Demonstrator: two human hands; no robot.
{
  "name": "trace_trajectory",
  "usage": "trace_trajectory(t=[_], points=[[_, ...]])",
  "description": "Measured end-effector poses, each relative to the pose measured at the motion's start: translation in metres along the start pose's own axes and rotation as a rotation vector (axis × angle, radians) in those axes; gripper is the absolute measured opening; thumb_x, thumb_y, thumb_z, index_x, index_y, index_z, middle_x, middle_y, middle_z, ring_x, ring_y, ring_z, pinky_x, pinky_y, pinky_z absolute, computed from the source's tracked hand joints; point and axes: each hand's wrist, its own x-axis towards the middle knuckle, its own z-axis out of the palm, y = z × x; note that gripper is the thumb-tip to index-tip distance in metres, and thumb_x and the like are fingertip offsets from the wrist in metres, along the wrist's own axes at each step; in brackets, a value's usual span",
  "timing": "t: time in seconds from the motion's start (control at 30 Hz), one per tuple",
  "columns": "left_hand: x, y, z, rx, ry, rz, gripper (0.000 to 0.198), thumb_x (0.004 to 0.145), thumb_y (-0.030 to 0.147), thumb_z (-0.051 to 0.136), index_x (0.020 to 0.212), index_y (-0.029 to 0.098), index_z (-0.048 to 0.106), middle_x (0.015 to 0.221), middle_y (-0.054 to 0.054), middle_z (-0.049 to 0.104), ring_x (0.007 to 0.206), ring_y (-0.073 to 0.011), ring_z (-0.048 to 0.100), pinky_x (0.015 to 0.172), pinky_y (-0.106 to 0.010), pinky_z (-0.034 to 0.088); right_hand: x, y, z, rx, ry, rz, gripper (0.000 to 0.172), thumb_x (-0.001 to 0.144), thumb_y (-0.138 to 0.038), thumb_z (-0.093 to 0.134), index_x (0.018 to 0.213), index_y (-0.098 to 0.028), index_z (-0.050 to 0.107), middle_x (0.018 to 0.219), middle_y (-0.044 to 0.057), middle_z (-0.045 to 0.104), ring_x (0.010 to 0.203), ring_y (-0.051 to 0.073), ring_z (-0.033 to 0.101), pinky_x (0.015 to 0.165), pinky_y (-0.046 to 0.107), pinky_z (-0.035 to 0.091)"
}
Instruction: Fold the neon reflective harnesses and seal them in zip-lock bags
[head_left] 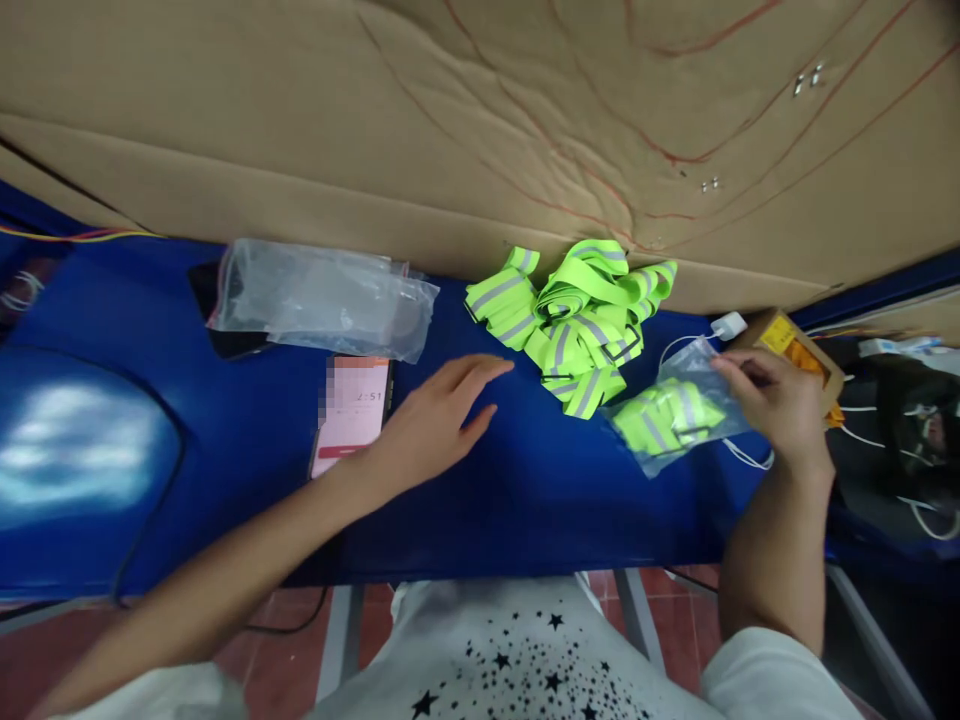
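My right hand (772, 395) pinches the top edge of a clear plastic bag (660, 462) with a folded neon-yellow reflective strap (667, 415) inside. The bag hangs or rests at the right part of the blue table. Left of it lies a heap of neon-yellow straps (585, 320) with grey stripes and black buckles, against the cardboard. My left hand (442, 410) is over the table between the phone and the heap, its fingers and thumb apart, holding nothing. Beside its wrist, a phone (352, 410) shows a lit screen.
Clear plastic bags (322, 300) lie over a dark object (225, 335) at the back left. A cardboard wall (300, 120) borders the far edge. On the right are a white charger (728, 325), an open small box (806, 350) and a black bag (892, 430). A dark cable crosses the left side.
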Motion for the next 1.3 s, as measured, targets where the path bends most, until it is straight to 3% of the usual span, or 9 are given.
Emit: trace_trajectory(t=[0.17, 0.37, 0.57, 0.67, 0.8, 0.9, 1.03, 1.2, 1.3], points=[[0.072, -0.035, -0.006, 0.399, -0.143, 0.309, 0.068, 0.09, 0.006, 0.067, 0.154, 0.018, 0.047, 0.164, -0.022, 0.038, 0.156, -0.0412, 0.031, 0.124, -0.059, 0.033, 0.012, -0.002, 0.004, -0.254, 0.153, -0.101, 0.056, 0.097, -0.054, 0.063, 0.138, -0.015, 0.064, 0.12, 0.019, 0.071, 0.114, 0.032, 0.064, 0.102, 0.049, 0.05], [0.114, -0.066, 0.006, 0.377, -0.207, 0.198, 0.066, 0.094, 0.033, 0.071, 0.153, 0.017, 0.048, 0.162, -0.023, 0.041, 0.152, -0.0416, 0.037, 0.12, -0.058, 0.036, -0.05, -0.055, 0.036, -0.022, -0.015, -0.244, 0.042, 0.102, -0.039, 0.06, 0.141, -0.024, 0.059, 0.134, 0.015, 0.063, 0.13, 0.029, 0.059, 0.114, 0.046, 0.048], [0.082, -0.058, 0.006, 0.229, -0.067, 0.001, 0.045, 0.089, 0.029, 0.065, 0.133, 0.02, 0.067, 0.139, -0.017, 0.065, 0.133, -0.0375, 0.058, 0.111, -0.048, 0.045, -0.098, -0.085, 0.057, 0.179, -0.107, -0.19, 0.032, 0.102, -0.03, 0.062, 0.133, -0.026, 0.063, 0.131, 0.01, 0.065, 0.125, 0.026, 0.063, 0.109, 0.046, 0.049], [0.064, -0.058, -0.005, 0.139, 0.037, -0.138, 0.042, 0.09, 0.037, 0.061, 0.127, 0.017, 0.068, 0.112, -0.013, 0.074, 0.102, -0.0313, 0.069, 0.094, -0.041, 0.052, -0.107, -0.103, 0.065, 0.265, -0.151, -0.19, 0.027, 0.102, -0.027, 0.061, 0.129, -0.026, 0.065, 0.128, 0.008, 0.068, 0.122, 0.024, 0.065, 0.105, 0.045, 0.05], [0.046, -0.055, -0.015, -0.193, 0.183, -0.318, 0.038, 0.093, 0.047, 0.052, 0.104, 0.015, 0.07, 0.083, -0.006, 0.07, 0.078, -0.0235, 0.065, 0.078, -0.034, 0.052, -0.114, -0.132, 0.079, 0.394, -0.276, -0.264, 0.027, 0.104, -0.026, 0.059, 0.131, -0.027, 0.063, 0.123, 0.006, 0.073, 0.116, 0.023, 0.068, 0.1, 0.044, 0.053], [0.03, -0.041, -0.007, -0.447, 0.208, -0.384, 0.043, 0.097, 0.049, 0.046, 0.1, 0.015, 0.071, 0.085, -0.007, 0.072, 0.084, -0.0249, 0.068, 0.078, -0.035, 0.055, -0.115, -0.15, 0.086, 0.536, -0.298, -0.194, 0.037, 0.102, -0.029, 0.061, 0.139, -0.028, 0.057, 0.126, 0.008, 0.071, 0.112, 0.022, 0.069, 0.097, 0.042, 0.056], [0.006, -0.012, 0.018, -0.75, 0.148, -0.415, 0.048, 0.095, 0.055, 0.055, 0.11, 0.013, 0.074, 0.09, -0.01, 0.078, 0.093, -0.0296, 0.073, 0.087, -0.04, 0.059, -0.109, -0.17, 0.089, 0.77, -0.137, 0.036, 0.045, 0.102, -0.033, 0.061, 0.146, -0.027, 0.05, 0.13, 0.011, 0.067, 0.11, 0.021, 0.069, 0.092, 0.038, 0.06], [-0.008, 0.005, 0.045, -0.979, 0.217, -0.424, 0.062, 0.091, 0.065, 0.065, 0.129, 0.017, 0.069, 0.128, -0.012, 0.074, 0.124, -0.032, 0.066, 0.109, -0.041, 0.051, -0.105, -0.198, 0.097, 0.718, -0.153, -0.005, 0.062, 0.092, -0.038, 0.077, 0.145, -0.027, 0.049, 0.139, 0.011, 0.064, 0.123, 0.024, 0.066, 0.097, 0.038, 0.061], [-0.01, 0.005, 0.05, -1.091, 0.236, -0.456, 0.062, 0.094, 0.065, 0.06, 0.135, 0.019, 0.064, 0.138, -0.012, 0.069, 0.129, -0.0311, 0.063, 0.113, -0.042, 0.047, -0.109, -0.209, 0.103, 0.616, -0.025, -0.058, 0.039, 0.093, -0.032, 0.076, 0.127, -0.026, 0.059, 0.119, 0.007, 0.07, 0.111, 0.022, 0.069, 0.096, 0.038, 0.06]])
